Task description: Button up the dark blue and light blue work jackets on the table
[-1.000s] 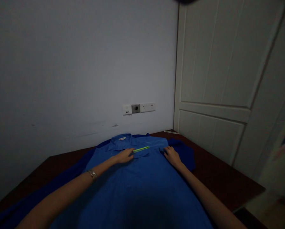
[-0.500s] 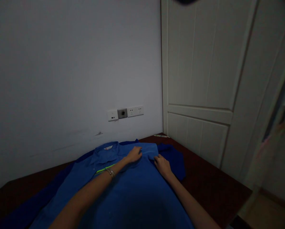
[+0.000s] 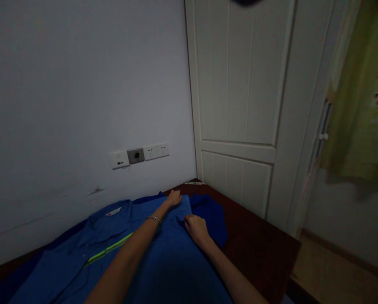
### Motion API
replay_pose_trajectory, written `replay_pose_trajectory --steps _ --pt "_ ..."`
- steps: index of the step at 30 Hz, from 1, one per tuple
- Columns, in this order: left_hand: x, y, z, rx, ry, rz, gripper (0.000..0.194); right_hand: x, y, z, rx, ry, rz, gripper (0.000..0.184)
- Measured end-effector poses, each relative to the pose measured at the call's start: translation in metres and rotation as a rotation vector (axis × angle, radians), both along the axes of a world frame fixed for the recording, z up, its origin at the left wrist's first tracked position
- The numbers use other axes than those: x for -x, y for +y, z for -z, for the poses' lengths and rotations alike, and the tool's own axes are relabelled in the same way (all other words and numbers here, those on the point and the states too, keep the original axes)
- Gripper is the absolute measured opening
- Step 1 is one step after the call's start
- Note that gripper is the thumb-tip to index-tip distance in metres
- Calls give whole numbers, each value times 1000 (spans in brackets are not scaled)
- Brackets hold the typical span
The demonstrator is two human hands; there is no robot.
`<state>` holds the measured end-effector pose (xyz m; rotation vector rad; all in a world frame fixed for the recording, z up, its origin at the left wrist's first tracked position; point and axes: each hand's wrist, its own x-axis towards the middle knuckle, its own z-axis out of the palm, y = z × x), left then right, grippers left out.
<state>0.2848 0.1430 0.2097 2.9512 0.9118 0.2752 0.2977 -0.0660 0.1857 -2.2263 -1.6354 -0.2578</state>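
Observation:
A blue collared shirt (image 3: 163, 253) with a neon-yellow chest stripe (image 3: 109, 249) lies spread out, front up, its labelled collar at the upper left. At the shirt's far shoulder edge is my left hand (image 3: 174, 197), fingers curled closed on the fabric. My right hand (image 3: 197, 229) is pinching a fold of the shirt's right side, just below the shoulder. Darker blue cloth (image 3: 211, 215) sticks out from beneath on the right and along the back. My fingertips are partly hidden by the hands themselves.
A dark red-brown tabletop (image 3: 255, 245) bears the clothing, with its edge at the right. Wall sockets (image 3: 156, 152) sit on the wall behind. White panelled doors (image 3: 236, 177) border the right side. A greenish curtain (image 3: 360, 126) hangs farther right.
The view has turned right. My left hand has moved from the chest stripe across to the far shoulder edge and closed there. My right hand stays at the shirt's right side.

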Motion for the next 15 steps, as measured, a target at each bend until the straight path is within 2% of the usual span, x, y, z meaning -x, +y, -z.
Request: replay_pose_trajectory --steps 8,12,15 --pt "-18 1 13 -55 13 -5 32 -1 2 -1 11 -13 33 26" --pt "-22 0 8 -74 -39 -4 34 -2 1 -1 10 -17 39 27" --pt "-23 -1 -3 -65 -87 -1 36 -3 1 -2 -7 0 32 27"
